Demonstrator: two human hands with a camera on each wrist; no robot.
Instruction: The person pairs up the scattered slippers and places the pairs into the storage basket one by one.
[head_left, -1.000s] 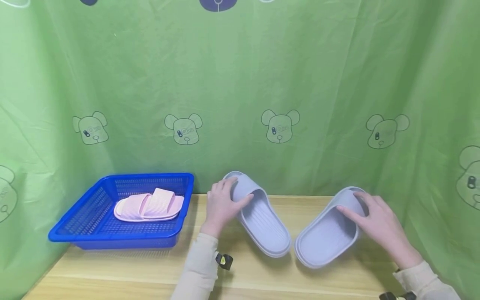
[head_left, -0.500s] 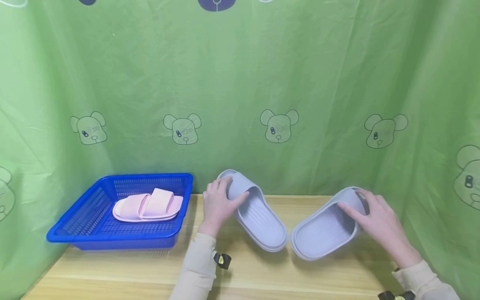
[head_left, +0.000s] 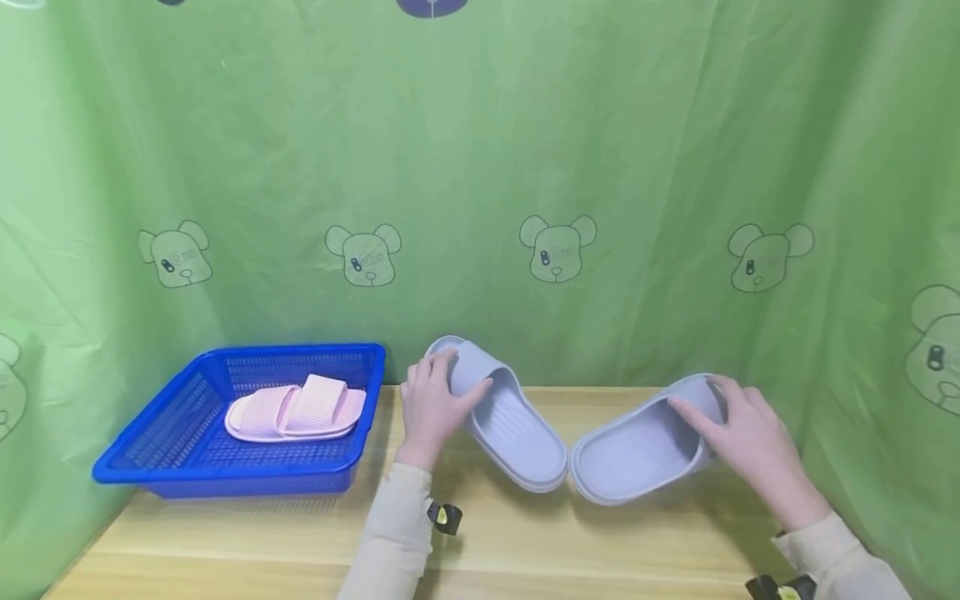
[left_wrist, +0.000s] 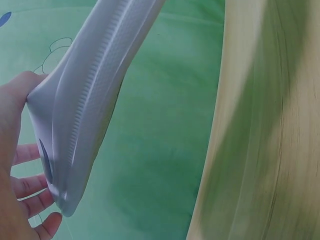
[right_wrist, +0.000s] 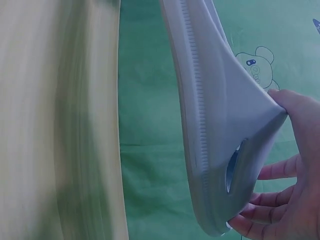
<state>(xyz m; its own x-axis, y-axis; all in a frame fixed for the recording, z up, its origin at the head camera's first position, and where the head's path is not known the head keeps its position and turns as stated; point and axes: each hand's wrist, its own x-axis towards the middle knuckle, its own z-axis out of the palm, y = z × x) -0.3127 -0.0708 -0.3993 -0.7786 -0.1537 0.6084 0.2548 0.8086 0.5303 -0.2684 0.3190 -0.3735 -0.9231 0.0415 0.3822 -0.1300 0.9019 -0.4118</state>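
My left grip [head_left: 433, 408] pinches a pale slipper [head_left: 519, 433], my right grip [head_left: 753, 433] its mate [head_left: 636, 457], long axes slanting inward from each grip, ends nearly meeting.

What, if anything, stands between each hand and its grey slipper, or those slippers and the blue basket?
The left hand grips the left slipper, the right hand the right slipper, nothing visible between. Toward the blue basket stand its raised rim, the left hand and, for the right slipper, the left one.

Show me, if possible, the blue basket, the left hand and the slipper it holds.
Blue basket [head_left: 232, 476], head view, front rim.
Left hand [head_left: 433, 407], head view, back of the hand.
Slipper [head_left: 512, 427] it holds, head view, footbed.
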